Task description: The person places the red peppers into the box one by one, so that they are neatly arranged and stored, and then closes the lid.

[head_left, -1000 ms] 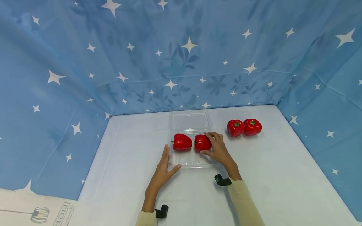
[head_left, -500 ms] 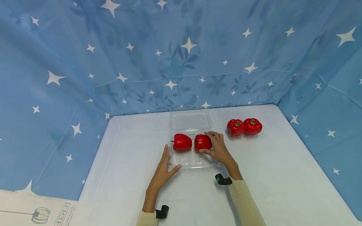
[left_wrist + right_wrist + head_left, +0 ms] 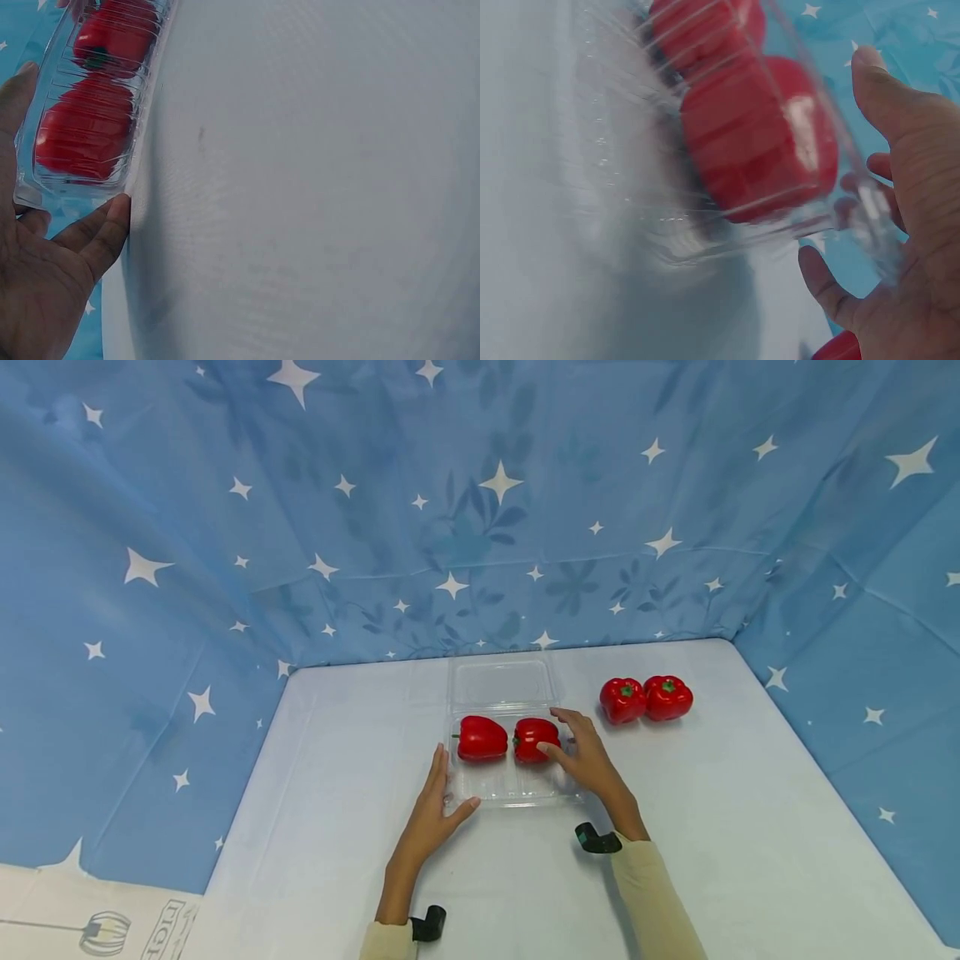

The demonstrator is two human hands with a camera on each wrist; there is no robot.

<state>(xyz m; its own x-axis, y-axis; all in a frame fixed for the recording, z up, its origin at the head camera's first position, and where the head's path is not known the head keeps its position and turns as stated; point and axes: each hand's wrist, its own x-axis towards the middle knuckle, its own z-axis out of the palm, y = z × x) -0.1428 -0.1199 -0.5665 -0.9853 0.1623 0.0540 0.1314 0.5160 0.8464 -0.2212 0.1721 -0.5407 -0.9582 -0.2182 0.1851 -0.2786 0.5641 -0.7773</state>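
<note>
A clear plastic clamshell container point(image 3: 498, 787) lies with its lid folded back on the white table. Two red bell peppers sit side by side in its base: a left one point(image 3: 482, 739) and a right one point(image 3: 530, 733), stems pointing left. My left hand point(image 3: 431, 818) rests against the container's left side, its fingers straight and thumb spread. Fingertips point(image 3: 116, 206) touch the container's corner in the left wrist view. At the right pepper, my right hand point(image 3: 588, 760) has fingers and thumb spread apart, gripping nothing; whether the thumb touches the pepper I cannot tell.
Two more red bell peppers, one point(image 3: 622, 700) beside the other point(image 3: 668, 698), stand at the back right of the white table point(image 3: 330, 827). The clear lid point(image 3: 502, 681) reaches toward the back edge. A blue star-patterned curtain point(image 3: 480, 543) hangs behind and at both sides.
My right hand has loosened from the right pepper and shifted slightly right, fingers spreading. The pepper stays in the container. My left hand has not moved visibly.
</note>
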